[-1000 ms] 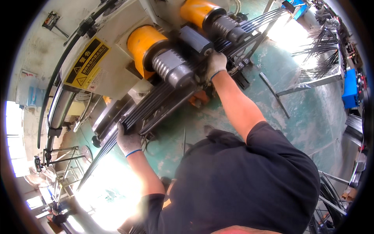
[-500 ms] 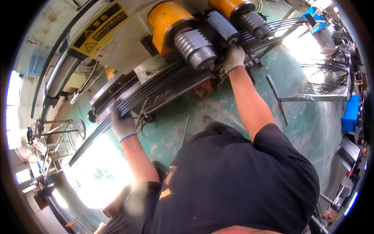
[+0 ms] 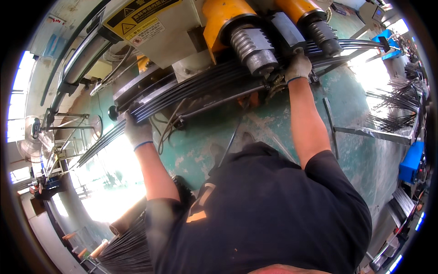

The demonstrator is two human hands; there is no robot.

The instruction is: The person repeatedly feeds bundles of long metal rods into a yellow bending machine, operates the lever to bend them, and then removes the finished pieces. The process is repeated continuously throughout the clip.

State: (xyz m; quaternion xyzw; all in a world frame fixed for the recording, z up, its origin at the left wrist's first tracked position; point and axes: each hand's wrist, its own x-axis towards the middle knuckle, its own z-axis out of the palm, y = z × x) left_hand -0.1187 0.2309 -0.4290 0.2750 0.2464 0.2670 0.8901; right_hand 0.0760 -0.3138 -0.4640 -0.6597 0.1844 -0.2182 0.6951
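Observation:
A bundle of long, thin dark metal rods runs slantwise across the front of a machine, from low on the left to the far right. My left hand, in a pale work glove with a blue cuff, is closed round the bundle near a round black knob. Farther right, my gloved right hand is curled at the rods, just below a grey steel block; its fingertips are hidden. Beside that block, a ridged steel spindle projects from an orange housing.
A second ridged spindle stands to the right. Hoses hang below the machine's edge. A metal frame and piled rods are at right, near a blue box. More thin rods lie at lower left, and a fan stands at left.
The view has shifted, so the machine sits farther right in the picture. My left hand has moved slightly left along the rods and is sharper now. My right hand stays by the steel block.

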